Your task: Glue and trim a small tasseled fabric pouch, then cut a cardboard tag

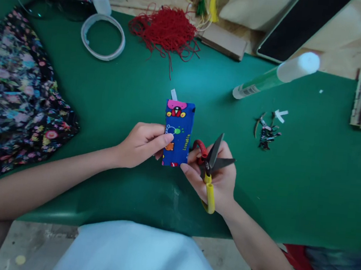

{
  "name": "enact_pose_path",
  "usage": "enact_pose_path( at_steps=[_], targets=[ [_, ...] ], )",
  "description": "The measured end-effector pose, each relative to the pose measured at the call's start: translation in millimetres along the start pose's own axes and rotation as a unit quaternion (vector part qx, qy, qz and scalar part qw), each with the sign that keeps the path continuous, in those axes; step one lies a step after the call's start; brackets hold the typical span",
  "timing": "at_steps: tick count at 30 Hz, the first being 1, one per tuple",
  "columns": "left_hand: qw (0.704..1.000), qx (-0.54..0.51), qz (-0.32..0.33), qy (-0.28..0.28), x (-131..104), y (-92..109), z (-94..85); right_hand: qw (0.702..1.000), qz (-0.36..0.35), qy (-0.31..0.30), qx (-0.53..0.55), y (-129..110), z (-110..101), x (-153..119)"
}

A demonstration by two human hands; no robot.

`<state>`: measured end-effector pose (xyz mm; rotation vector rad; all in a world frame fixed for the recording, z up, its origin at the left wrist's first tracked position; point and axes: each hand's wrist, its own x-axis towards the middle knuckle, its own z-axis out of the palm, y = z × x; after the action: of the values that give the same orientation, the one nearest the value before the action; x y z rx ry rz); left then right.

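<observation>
A small blue rectangle of printed fabric (178, 145), with cartoon figures and the word "Loveable", is upright between my hands over the green table. My left hand (143, 145) pinches its left edge, thumb on the front. A short white strip (173, 94) sticks out at its top. My right hand (223, 178) carries scissors (208, 166) with one red and one yellow handle, their blades spread and pointing up and right. The thumb of that hand also touches the fabric's lower right corner. Some of its fingers are hidden behind the scissors and fabric.
Floral fabric (19, 101) covers the left side. Along the back lie a tape roll (103, 36), tangled red cord (169, 28), brown card pieces (224, 41) and a dark-screened device (303, 25). A glue bottle (275, 76) and small scraps (267, 133) are at right.
</observation>
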<state>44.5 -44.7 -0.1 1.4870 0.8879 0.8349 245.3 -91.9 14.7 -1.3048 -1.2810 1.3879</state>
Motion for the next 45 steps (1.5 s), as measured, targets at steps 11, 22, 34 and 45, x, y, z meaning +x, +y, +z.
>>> enact_pose_path(
  at_steps=[11, 22, 34, 45],
  targets=[
    [0.961, 0.159, 0.121, -0.193, 4.3, 5.6, -7.3, 0.996, -0.047, 0.069, -0.004, -14.6, 3.8, 11.7],
    [0.962, 0.141, 0.100, -0.213, 5.2, 6.4, -5.0, 0.998, -0.016, 0.059, 0.024, -8.3, 4.4, 9.8],
    [0.965, 0.098, 0.082, -0.227, 5.5, 3.7, -8.8, 0.998, 0.027, 0.001, 0.060, -11.5, 4.9, 6.1],
    [0.897, -0.248, -0.165, -0.325, 8.2, 10.3, -12.7, 0.987, -0.136, 0.058, 0.069, 8.1, 4.3, 13.4]
  ],
)
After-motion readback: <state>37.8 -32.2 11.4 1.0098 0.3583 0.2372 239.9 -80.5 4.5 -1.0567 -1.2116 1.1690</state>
